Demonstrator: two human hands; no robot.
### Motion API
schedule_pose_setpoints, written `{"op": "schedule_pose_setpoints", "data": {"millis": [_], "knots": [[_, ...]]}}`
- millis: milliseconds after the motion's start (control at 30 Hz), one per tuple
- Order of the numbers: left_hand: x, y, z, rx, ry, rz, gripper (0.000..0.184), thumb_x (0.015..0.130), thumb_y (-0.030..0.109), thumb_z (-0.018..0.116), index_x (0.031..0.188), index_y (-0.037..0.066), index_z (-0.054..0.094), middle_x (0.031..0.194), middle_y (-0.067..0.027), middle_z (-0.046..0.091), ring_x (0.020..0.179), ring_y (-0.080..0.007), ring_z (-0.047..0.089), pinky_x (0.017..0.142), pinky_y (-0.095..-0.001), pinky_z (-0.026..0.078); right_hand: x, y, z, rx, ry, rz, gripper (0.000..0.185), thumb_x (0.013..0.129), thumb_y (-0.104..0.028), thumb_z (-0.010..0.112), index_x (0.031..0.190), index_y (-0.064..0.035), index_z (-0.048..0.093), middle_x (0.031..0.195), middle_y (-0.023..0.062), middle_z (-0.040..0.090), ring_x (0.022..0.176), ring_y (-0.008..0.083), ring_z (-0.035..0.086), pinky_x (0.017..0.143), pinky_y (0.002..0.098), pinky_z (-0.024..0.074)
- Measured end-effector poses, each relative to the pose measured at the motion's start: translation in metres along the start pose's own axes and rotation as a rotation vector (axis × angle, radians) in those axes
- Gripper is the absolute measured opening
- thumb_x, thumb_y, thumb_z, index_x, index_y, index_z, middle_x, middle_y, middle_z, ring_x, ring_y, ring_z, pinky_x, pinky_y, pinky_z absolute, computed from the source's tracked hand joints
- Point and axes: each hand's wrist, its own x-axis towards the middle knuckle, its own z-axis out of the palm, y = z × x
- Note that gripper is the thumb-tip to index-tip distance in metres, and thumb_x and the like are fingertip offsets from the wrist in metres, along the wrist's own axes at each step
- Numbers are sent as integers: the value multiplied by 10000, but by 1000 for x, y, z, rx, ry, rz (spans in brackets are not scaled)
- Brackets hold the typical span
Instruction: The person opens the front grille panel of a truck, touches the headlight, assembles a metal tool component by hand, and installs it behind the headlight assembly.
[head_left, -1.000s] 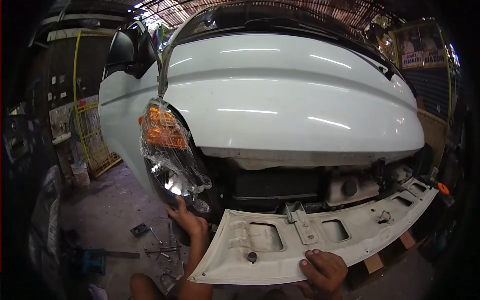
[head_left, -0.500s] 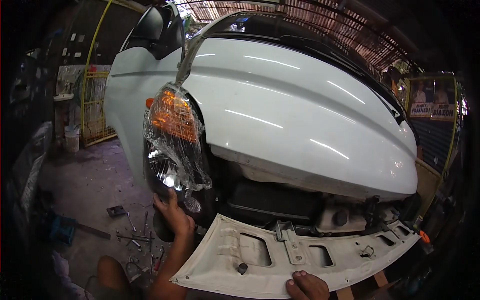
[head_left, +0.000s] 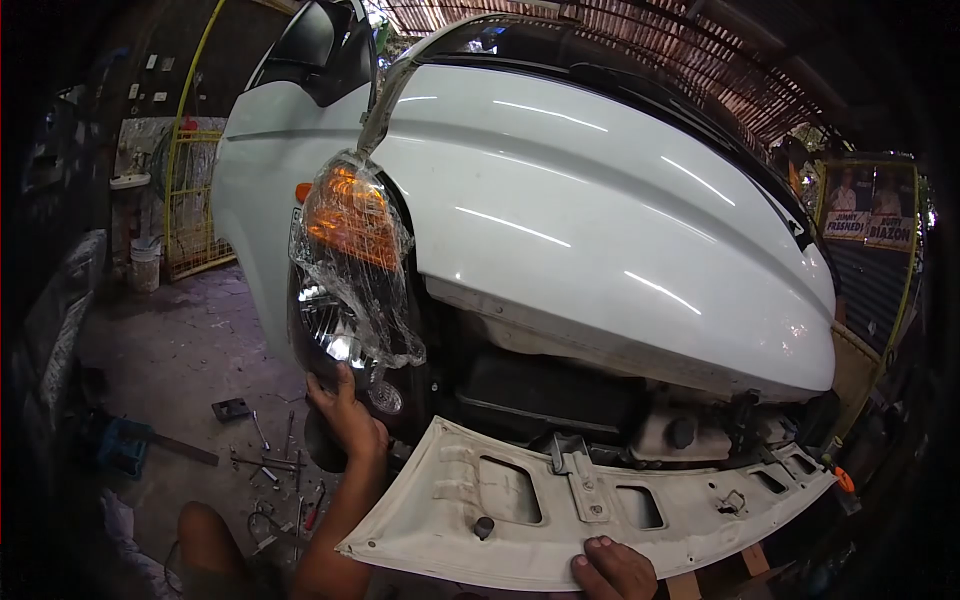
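Observation:
A headlight point(head_left: 328, 320) with an orange upper section stands at the front corner of the white vehicle, partly covered by loose clear plastic wrap point(head_left: 385, 310). My left hand point(head_left: 348, 418) grips its lower edge, with thumb and fingers against the dark housing. In front of the open nose lies a white metal front panel point(head_left: 430, 520), its inner side facing up, with cut-out openings and a bolted bracket point(head_left: 585, 490). My right hand point(head_left: 615, 570) is closed over the panel's near edge, fingertips on top and the rest hidden below.
Sockets, wrenches and other hand tools point(head_left: 270, 470) are scattered on the concrete floor at left, near a blue tool point(head_left: 125, 445). A reservoir point(head_left: 680, 440) sits inside the nose, behind the panel. An orange-handled tool point(head_left: 845, 480) is at the panel's right end.
The view has tilted and shifted slightly. Both hands keep their places on the headlight and the panel, and neither thing has clearly moved.

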Motion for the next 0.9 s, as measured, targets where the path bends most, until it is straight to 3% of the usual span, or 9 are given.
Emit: {"op": "schedule_pose_setpoints", "data": {"millis": [567,900], "knots": [[4,-6,-2,190,19,61,773,988,343,669,1543,-44,296,1595,-259,287,1482,-354,300,1213,-434,247,-1,1,-8,22,3,-24,365,859,-368,781,1020,-41,749,1024,195,742,953,400,725,815,460,590],[8,2,-7,177,-29,0,743,988,289,671,1539,-51,306,1566,-275,338,1450,-359,358,1193,-422,281,0,0,-8,45,46,-7,353,855,-351,779,996,-29,745,991,193,745,932,398,728,814,461,593]]}}
